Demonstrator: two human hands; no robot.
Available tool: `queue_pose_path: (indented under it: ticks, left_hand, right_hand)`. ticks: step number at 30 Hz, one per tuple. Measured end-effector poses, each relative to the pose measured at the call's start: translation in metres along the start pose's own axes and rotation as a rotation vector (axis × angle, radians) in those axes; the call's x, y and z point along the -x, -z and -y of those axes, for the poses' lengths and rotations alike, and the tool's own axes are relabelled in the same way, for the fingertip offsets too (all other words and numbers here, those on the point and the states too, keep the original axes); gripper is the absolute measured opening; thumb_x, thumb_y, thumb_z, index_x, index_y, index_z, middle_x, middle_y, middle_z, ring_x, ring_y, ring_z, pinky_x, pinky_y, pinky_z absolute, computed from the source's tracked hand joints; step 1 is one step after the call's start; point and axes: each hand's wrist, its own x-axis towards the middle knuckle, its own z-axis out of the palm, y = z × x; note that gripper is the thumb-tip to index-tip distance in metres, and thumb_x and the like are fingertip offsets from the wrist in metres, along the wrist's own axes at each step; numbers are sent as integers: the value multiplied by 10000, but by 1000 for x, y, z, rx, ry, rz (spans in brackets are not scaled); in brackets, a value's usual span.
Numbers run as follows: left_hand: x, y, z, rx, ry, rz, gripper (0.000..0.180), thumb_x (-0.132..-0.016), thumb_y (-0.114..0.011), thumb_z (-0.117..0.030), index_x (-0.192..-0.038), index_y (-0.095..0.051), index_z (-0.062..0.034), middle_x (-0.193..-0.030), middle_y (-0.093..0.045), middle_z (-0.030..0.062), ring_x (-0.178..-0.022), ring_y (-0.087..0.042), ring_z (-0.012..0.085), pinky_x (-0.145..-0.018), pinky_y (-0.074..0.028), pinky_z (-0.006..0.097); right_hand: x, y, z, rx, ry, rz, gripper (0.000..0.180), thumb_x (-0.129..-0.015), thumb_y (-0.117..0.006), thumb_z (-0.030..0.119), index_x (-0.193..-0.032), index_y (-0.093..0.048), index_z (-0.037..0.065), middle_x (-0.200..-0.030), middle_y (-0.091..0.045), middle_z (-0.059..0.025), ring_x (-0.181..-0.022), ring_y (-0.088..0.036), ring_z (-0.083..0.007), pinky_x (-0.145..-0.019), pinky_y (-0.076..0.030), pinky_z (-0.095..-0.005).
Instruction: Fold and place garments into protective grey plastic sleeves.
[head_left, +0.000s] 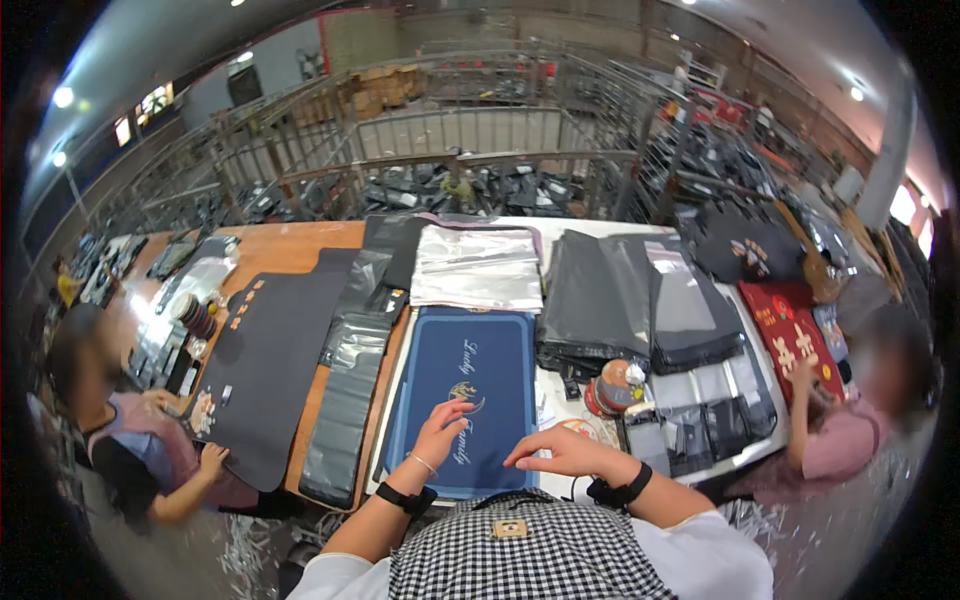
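A dark blue mat (505,375) with a lighter blue border, white script and a gold emblem lies flat on the table in front of me. Over its near left part hovers my left hand (440,432), fingers stretched out and holding nothing. My right hand (568,450) is above the mat's near right edge, palm down, its fingers bent loosely and apart, with nothing visible in them. Whether either hand touches the mat is hard to tell. Beyond the mat's far edge sits a stack of clear plastic bags (475,268).
Dark grey plastic bags (595,295) are piled to the right, near a tape roll stack (612,390). A black mat (275,350) and folded bags (345,430) lie left. Co-workers sit on both sides, the right one at a red mat (790,330). Metal railings (460,130) stand behind.
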Motion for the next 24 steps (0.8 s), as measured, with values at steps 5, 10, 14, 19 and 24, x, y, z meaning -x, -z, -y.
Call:
queue_pose_path:
  ticks: [5, 10, 14, 19, 24]
  left_hand:
    - [-22, -13, 41, -23, -25, 171, 332, -998, -680, -127, -1323, -711, -68, -1489, -553, 140, -1346, -607, 281, -1133, -481, 384]
    - [-20, 20, 110, -868, -39, 354, 421, -919, -766, -246, -1293, -701, -63, -1317, -656, 180, -1254, -611, 369, -1087, -488, 461]
    - [-5, 5, 143, -1284, -79, 630, 637, -870, -826, -337, -1416, -619, -84, -1434, -578, 228, -1317, -549, 437, -1125, -451, 520]
    - [59, 5, 214, -1559, -358, 551, 1012, -914, -725, -623, -1698, -248, -198, -1707, -203, 279, -1580, -243, 464, -1214, -308, 671]
    - [66, 0, 191, -1362, -44, 613, 1024, -888, -694, -720, -1703, -250, -286, -1779, -67, 171, -1656, -43, 340, -1297, -35, 654]
  right_hand:
    - [13, -2, -10, 90, 13, -6, 302, -1069, -634, 261, -1232, -750, 34, -1165, -781, -95, -1082, -731, -238, -948, -565, -371]
    - [10, -3, -26, 152, 21, -49, 284, -1030, -666, 243, -1159, -759, 8, -1088, -786, -128, -978, -739, -246, -844, -567, -380]
    - [35, 0, -25, 130, -52, -141, 289, -1031, -653, 256, -1151, -768, 20, -1061, -789, -123, -942, -735, -253, -821, -557, -387]
    - [58, -10, -22, 145, -140, -198, 300, -1036, -646, 278, -1155, -777, 36, -1072, -792, -112, -952, -738, -252, -838, -557, -394]
    - [77, -12, -22, 172, -239, -226, 323, -1028, -657, 309, -1161, -785, 44, -1088, -793, -113, -968, -737, -264, -848, -558, -408]
